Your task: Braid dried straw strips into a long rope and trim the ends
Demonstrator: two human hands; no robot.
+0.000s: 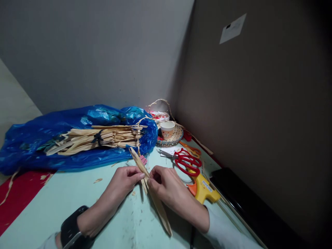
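A long, pale dried leaf strip (159, 207) slants across the front of the table, its upper end pointing away from me. My left hand (129, 177) pinches it from the left between thumb and forefinger. On the other side my right hand (163, 181) grips the same strip, fingers curled and close to the left thumb. A short, narrow piece hangs beside the strip between the hands; whether it is split off or separate I cannot tell. Just beyond the fingers is a small pink paper piece (143, 159).
A bundle of dried leaf strips (114, 136) tied in black lies on a blue plastic bag (64, 117). Behind my right hand are red-handled scissors (187, 162), a yellow glue gun (206, 189) and a paper cup (167, 130) on a woven tray (178, 136). Walls enclose the back and right.
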